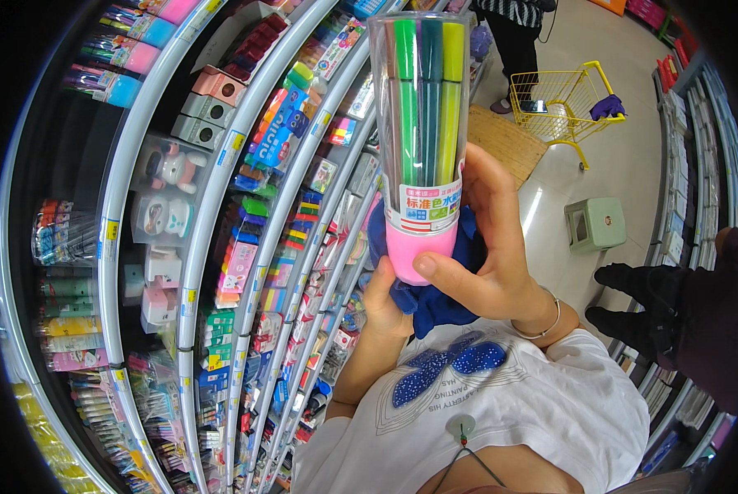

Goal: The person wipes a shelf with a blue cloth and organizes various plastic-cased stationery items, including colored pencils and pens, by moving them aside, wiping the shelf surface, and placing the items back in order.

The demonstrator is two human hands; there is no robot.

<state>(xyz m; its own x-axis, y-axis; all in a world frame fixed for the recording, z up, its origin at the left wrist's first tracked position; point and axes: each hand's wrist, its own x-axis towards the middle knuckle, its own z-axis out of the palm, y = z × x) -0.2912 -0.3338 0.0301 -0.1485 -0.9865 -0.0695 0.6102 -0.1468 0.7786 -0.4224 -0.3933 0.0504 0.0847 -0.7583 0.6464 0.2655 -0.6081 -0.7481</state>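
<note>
A clear plastic tube of felt-tip markers (421,123), with a pink base and a printed label, stands upright in front of my chest. Green, dark teal, yellow-green and brown markers show through its wall. My right hand (499,247) grips it from the right, thumb across the pink base and fingers partly behind the tube. At the lower left of the base, my left hand (389,302) supports it with the thumb up; its other fingers are hidden. Dark blue cloth (446,307) is bunched behind and under the base, between both hands.
Store shelves (245,247) packed with stationery curve along the left. A yellow shopping cart (560,102) stands ahead on the tiled floor near a person's legs (511,49). Right of me are a green stool (594,224), another person in dark clothing (684,315) and more shelving (678,160).
</note>
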